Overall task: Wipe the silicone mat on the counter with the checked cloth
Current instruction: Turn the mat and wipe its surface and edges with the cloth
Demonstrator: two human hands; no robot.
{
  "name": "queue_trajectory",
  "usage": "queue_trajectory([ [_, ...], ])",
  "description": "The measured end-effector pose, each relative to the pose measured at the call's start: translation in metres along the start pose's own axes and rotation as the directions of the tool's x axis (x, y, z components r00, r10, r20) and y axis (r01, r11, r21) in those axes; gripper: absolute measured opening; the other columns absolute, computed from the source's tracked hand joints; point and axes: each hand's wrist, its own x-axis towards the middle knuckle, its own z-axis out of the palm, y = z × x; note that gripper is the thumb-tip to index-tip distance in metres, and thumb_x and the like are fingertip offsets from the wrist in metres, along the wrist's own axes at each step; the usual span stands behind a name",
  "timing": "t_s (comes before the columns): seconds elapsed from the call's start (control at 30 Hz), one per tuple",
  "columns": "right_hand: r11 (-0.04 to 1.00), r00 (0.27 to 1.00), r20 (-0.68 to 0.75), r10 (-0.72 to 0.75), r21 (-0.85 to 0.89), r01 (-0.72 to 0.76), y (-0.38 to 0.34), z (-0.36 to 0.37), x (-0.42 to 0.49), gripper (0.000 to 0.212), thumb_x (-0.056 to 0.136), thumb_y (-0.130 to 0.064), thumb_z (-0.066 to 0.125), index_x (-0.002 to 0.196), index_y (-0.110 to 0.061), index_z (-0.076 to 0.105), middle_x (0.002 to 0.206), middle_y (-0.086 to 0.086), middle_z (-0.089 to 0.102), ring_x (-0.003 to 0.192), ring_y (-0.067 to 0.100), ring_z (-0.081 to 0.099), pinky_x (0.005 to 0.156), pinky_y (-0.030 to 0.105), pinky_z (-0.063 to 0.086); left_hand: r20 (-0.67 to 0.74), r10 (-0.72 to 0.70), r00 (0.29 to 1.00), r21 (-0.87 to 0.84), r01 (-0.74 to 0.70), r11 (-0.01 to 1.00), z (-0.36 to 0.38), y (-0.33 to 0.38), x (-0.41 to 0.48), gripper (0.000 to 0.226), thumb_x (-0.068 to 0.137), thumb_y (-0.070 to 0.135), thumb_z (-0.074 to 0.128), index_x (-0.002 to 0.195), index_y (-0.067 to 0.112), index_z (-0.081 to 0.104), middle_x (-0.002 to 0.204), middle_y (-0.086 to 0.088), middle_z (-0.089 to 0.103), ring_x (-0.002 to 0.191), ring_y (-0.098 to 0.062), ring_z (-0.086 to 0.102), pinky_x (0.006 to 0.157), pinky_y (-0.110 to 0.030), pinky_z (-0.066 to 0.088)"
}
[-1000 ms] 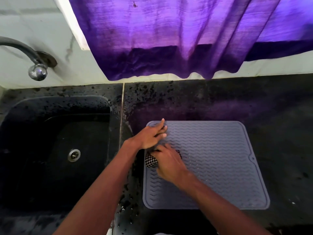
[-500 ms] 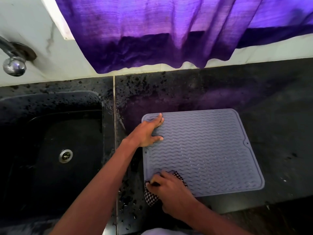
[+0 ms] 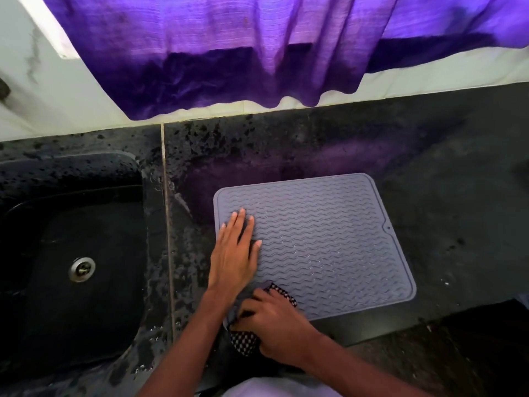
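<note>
Your left hand [image 3: 234, 253] lies flat and open on the silicone mat [image 3: 329, 239], fingers together and stretched toward the mat's far left corner, palm pressing down near its left edge. It grips nothing; as far as I can judge, it is there to pin the mat so it does not slide.

Your right hand [image 3: 274, 325] is closed around the checked cloth [image 3: 243, 340], bunched into a wad. The hand sits on the mat's near left corner, and part of the cloth hangs past that corner toward the counter's front edge, while another bit shows just beyond your knuckles on the mat.

The mat itself rests flat on the dark counter [image 3: 443, 196], close to the front edge, with the sink [image 3: 71, 253] well apart to its left across a wet, speckled strip. A purple curtain [image 3: 229, 53] hangs over the back of the counter.

On progress: the cloth is in contact at 1 corner only. The pictures do not show which parts of the ribbed surface are clean or damp, so you cannot count any area as finished. Judging from where the cloth sits, the middle, the right half and the far edge look left to cover, and you would need to shift your left hand to reach beneath it.
</note>
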Motion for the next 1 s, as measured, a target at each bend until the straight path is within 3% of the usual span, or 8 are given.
queue_trajectory([
  [0.13,0.995,0.999,-0.05,-0.014,-0.101,0.009,-0.008,0.011,-0.005,0.046,0.073,-0.026,0.032,0.101,-0.035,0.067,0.096,-0.012,0.056,0.094,0.019,0.05,0.08,0.031,0.043,-0.001,0.013,1.0,0.08,-0.013,0.997,0.001,-0.009,-0.009,0.061,0.106,0.044,0.034,0.157,0.011,0.037,0.167,-0.008,0.028,0.156,-0.022,0.021,0.124,-0.045,0.026],
  [0.2,0.994,0.997,-0.072,-0.015,-0.111,0.007,-0.006,0.015,-0.011,0.047,0.073,-0.027,0.029,0.097,-0.038,0.068,0.091,-0.014,0.056,0.091,0.016,0.052,0.078,0.028,0.044,-0.01,0.003,1.0,0.105,-0.002,0.994,0.002,-0.007,-0.009,0.061,0.106,0.045,0.034,0.157,0.011,0.038,0.167,-0.007,0.029,0.156,-0.021,0.022,0.123,-0.044,0.027],
  [0.33,0.991,0.995,-0.1,0.008,-0.129,-0.021,0.01,0.015,-0.03,0.041,0.075,-0.03,0.034,0.094,-0.042,0.068,0.086,-0.017,0.057,0.087,0.012,0.053,0.075,0.026,0.046,-0.041,0.021,0.999,0.145,-0.015,0.989,0.002,-0.006,-0.007,0.06,0.106,0.043,0.036,0.157,0.011,0.039,0.166,-0.008,0.03,0.155,-0.022,0.025,0.123,-0.043,0.027],
  [0.6,0.976,0.993,-0.059,0.099,-0.191,-0.108,0.074,-0.005,-0.093,0.05,0.063,-0.027,0.042,0.103,-0.045,0.066,0.091,-0.022,0.058,0.086,0.011,0.05,0.071,0.028,0.045,-0.07,0.024,0.997,0.178,-0.011,0.984,0.004,-0.004,-0.009,0.06,0.106,0.043,0.036,0.156,0.011,0.039,0.165,-0.008,0.031,0.154,-0.024,0.028,0.121,-0.045,0.032],
  [0.73,0.985,0.992,-0.009,0.129,-0.117,-0.129,0.086,-0.011,-0.107,0.059,0.05,-0.021,0.058,0.105,-0.042,0.067,0.095,-0.023,0.058,0.089,0.011,0.05,0.071,0.029,0.048,-0.1,-0.012,0.995,0.238,0.036,0.97,0.004,0.007,-0.011,0.058,0.105,0.04,0.036,0.152,0.008,0.046,0.162,-0.013,0.037,0.15,-0.028,0.035,0.118,-0.047,0.037],
  [0.83,0.989,0.995,-0.029,0.093,-0.116,-0.095,0.076,-0.013,-0.093,0.061,0.045,-0.025,0.056,0.102,-0.042,0.067,0.092,-0.023,0.058,0.088,0.009,0.047,0.07,0.028,0.046,-0.158,-0.08,0.984,0.212,0.112,0.971,0.009,0.026,-0.02,0.057,0.104,0.038,0.036,0.15,0.006,0.048,0.16,-0.014,0.04,0.148,-0.028,0.038,0.118,-0.044,0.033],
  [1.0,0.987,0.997,-0.082,-0.014,-0.163,0.001,0.051,0.011,-0.065,0.038,0.063,-0.039,0.052,0.097,-0.047,0.066,0.091,-0.022,0.058,0.09,0.009,0.052,0.081,0.027,0.047,-0.123,-0.179,0.976,0.144,0.196,0.97,0.022,0.042,-0.032,0.061,0.104,0.043,0.033,0.153,0.007,0.044,0.164,-0.012,0.034,0.151,-0.028,0.032,0.123,-0.044,0.023],
])
